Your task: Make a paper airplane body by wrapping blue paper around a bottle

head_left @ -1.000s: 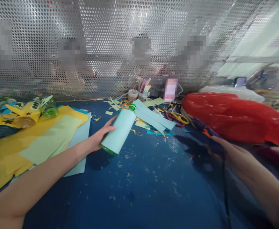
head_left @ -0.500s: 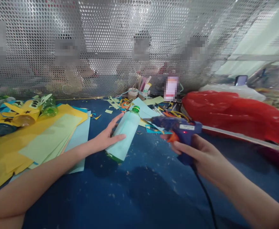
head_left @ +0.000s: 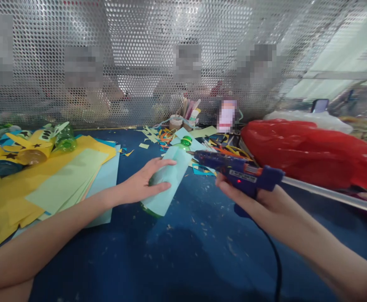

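Sitting clasped under left grip (head_left: 142, 185), bottle (head_left: 171, 178) neighbours glue gun (head_left: 238, 171) clenched by right grip (head_left: 257, 203).

A perforated metal screen (head_left: 139, 54) stands along the far edge of the dark blue table (head_left: 183, 260) and fills the upper half of the view. Bright light glares off its holes near the middle and at the top right. Through it, blurred figures of other people show. At the upper right a pale green surface (head_left: 343, 46) shows. The tabletop is speckled with small paper scraps (head_left: 171, 228). A red plastic bag (head_left: 309, 151) lies at the right near the screen, and sheets of yellow and green paper (head_left: 45, 184) lie at the left.
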The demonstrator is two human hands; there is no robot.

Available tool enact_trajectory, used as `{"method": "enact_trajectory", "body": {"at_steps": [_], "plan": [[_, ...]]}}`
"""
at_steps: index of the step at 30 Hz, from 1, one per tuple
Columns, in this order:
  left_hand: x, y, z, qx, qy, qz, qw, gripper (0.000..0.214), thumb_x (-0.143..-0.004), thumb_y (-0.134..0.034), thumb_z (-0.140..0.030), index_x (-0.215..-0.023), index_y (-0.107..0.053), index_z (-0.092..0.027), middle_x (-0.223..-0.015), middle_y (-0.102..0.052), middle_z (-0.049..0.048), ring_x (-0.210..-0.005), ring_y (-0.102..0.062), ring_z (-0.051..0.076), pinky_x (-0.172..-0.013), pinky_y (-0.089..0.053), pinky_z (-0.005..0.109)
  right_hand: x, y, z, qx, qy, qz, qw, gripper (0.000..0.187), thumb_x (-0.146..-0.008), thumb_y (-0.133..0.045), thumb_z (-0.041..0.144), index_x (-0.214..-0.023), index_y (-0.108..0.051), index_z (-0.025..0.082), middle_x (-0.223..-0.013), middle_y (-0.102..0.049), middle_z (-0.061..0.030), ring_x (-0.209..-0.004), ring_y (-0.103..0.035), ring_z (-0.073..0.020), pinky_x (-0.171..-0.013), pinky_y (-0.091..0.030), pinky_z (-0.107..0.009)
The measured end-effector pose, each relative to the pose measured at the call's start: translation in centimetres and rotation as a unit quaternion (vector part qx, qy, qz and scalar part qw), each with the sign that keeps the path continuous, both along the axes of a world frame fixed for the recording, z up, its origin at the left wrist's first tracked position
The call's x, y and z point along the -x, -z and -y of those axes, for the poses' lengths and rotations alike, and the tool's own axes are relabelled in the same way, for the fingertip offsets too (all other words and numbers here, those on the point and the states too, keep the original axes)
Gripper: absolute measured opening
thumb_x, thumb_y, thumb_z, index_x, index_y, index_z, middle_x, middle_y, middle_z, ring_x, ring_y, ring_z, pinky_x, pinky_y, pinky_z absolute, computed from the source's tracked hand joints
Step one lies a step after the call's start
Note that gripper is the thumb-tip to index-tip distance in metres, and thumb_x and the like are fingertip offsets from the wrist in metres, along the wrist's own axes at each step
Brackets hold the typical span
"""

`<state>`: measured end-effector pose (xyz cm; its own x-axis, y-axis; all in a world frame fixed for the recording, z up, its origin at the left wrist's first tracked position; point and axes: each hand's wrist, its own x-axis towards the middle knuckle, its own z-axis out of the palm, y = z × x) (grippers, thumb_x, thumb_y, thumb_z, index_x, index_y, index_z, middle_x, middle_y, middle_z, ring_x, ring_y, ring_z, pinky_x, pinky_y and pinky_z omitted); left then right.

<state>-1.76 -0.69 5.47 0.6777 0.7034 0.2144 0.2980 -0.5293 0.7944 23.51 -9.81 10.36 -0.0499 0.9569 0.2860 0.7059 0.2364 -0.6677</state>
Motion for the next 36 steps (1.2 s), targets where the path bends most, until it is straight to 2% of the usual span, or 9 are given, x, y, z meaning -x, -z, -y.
{"method": "enact_trajectory", "body": {"at_steps": [4,7,12,17,28,32,36], "plan": [[-0.2,-0.2,0.3,-0.001,0.0,0.006,1.0,0.053,-0.085,-0.059,-0.044,-0.135,-0.042,-0.035,-0.136,-0.046,0.0035,-0.122,-0.046,0.029,-0.109,-0.033,0.047,-0.2,0.2,0.2,-0.018,-0.025,0.049,0.998,0.031,-0.086,-0.054,0.048,-0.102,-0.068,0.026,-0.099,-0.074,-0.003,-0.096,-0.068,-0.0277,-0.086,-0.056,-0.041],[-0.3,-0.2,0.4,-0.008,0.006,0.005,1.0,0.054,-0.085,-0.06,-0.042,-0.135,-0.04,-0.034,-0.139,-0.044,0.0038,-0.122,-0.046,0.028,-0.11,-0.033,0.046,0.1,0.1,0.3,-0.026,-0.035,0.076,0.996,0.038,-0.088,-0.051,0.05,-0.113,-0.066,0.026,-0.104,-0.073,-0.0049,-0.101,-0.067,-0.03,-0.086,-0.056,-0.045],[-0.3,-0.2,0.5,-0.01,0.01,0.014,1.0,0.054,-0.084,-0.061,-0.041,-0.133,-0.041,-0.035,-0.138,-0.044,0.0034,-0.122,-0.046,0.027,-0.11,-0.032,0.046,0.8,-0.8,0.2,-0.05,-0.03,0.109,0.992,0.039,-0.089,-0.047,0.052,-0.109,-0.067,0.025,-0.105,-0.072,-0.0068,-0.1,-0.067,-0.0306,-0.088,-0.054,-0.047],[-0.3,-0.2,0.6,-0.022,0.008,0.011,1.0,0.053,-0.083,-0.062,-0.04,-0.132,-0.041,-0.035,-0.136,-0.045,0.003,-0.122,-0.047,0.026,-0.11,-0.032,0.044,1.1,-1.7,-0.1,-0.035,-0.009,0.137,0.99,0.041,-0.088,-0.043,0.056,-0.091,-0.069,0.025,-0.089,-0.074,-0.0068,-0.089,-0.069,-0.031,-0.083,-0.054,-0.048],[-0.4,0.1,0.6,-0.05,0.017,0.005,0.999,0.052,-0.085,-0.06,-0.04,-0.131,-0.038,-0.032,-0.137,-0.043,0.0057,-0.121,-0.047,0.026,-0.108,-0.034,0.043,1.5,-2.4,-0.9,-0.059,-0.028,0.165,0.984,0.043,-0.091,-0.043,0.05,-0.115,-0.065,0.023,-0.112,-0.071,-0.0087,-0.11,-0.063,-0.032,-0.092,-0.051,-0.046],[-0.4,0.1,0.7,-0.041,0.007,0.003,0.999,0.051,-0.085,-0.06,-0.041,-0.13,-0.039,-0.032,-0.135,-0.044,0.0055,-0.119,-0.049,0.026,-0.106,-0.036,0.042,1.6,-2.5,-0.3,-0.023,-0.027,0.185,0.982,0.046,-0.09,-0.042,0.054,-0.109,-0.067,0.021,-0.107,-0.072,-0.01,-0.101,-0.067,-0.0328,-0.087,-0.053,-0.047],[-0.4,0.5,0.6,-0.028,-0.001,0.005,1.0,0.053,-0.084,-0.061,-0.041,-0.13,-0.038,-0.034,-0.136,-0.044,0.0043,-0.118,-0.049,0.026,-0.104,-0.037,0.042,1.7,-2.3,0.5,0.007,-0.032,0.203,0.979,0.051,-0.09,-0.039,0.057,-0.115,-0.065,0.021,-0.105,-0.072,-0.0104,-0.093,-0.069,-0.032,-0.083,-0.055,-0.046]]}}
